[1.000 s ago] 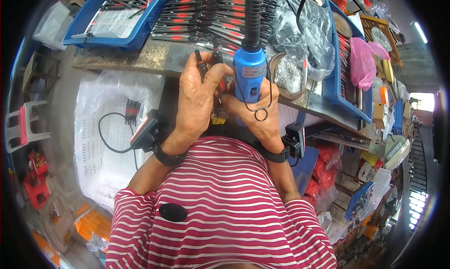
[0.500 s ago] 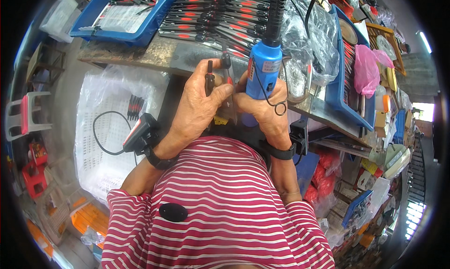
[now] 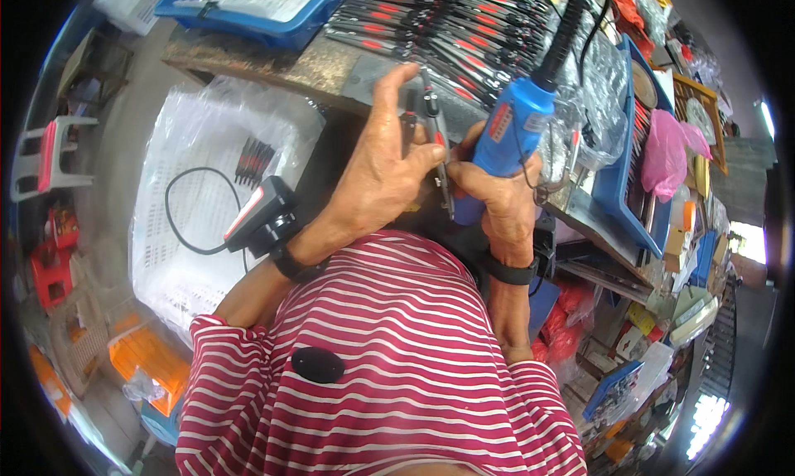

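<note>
Head view: I record left fingers [image 3: 387, 99] pinching a slim red-and-black tool [image 3: 439, 130]; right fingers [image 3: 474, 180] grip a blue electric screwdriver [image 3: 511, 126].

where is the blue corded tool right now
In the head view, the blue corded tool is right of centre, in the right grip, just right of the slim black-and-red piece at the left grip.

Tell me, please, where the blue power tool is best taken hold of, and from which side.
Probably around the lower half of the blue power tool, coming from the right: its body is rounded and leans rightward at the top, the black cable sleeve leaves that upper end, and the right grip wraps the lower part.
</note>
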### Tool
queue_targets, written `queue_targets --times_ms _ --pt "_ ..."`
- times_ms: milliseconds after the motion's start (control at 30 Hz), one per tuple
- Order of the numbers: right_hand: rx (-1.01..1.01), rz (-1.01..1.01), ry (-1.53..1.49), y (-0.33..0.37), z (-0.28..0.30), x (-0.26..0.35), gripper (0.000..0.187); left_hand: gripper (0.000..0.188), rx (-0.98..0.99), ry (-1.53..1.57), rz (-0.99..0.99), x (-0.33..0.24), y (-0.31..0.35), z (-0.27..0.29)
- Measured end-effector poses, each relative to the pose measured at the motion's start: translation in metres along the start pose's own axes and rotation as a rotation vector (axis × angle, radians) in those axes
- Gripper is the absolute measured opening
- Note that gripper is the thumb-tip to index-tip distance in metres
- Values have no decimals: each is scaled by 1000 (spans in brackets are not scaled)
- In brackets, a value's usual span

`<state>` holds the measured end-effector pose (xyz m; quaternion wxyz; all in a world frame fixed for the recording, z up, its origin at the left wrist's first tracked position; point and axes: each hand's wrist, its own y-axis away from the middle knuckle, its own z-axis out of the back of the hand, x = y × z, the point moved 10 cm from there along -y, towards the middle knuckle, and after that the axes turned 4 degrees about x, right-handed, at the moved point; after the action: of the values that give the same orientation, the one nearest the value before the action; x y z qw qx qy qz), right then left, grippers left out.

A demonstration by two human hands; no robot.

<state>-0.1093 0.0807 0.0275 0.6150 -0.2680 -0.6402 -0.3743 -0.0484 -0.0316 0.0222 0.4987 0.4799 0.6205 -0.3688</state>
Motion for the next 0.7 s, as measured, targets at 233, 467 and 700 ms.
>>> queue_targets --times_ms 233,467,700 --pt "47 24 147 2 -7 -1 28 55 51 70 -27 3 0 7" --pt "121 -29 27 4 -9 -22 36 18 6 446 10 -6 11 51" --pt "143 27 4 -2 7 -23 38 20 -647 438 -247 -12 85 279"
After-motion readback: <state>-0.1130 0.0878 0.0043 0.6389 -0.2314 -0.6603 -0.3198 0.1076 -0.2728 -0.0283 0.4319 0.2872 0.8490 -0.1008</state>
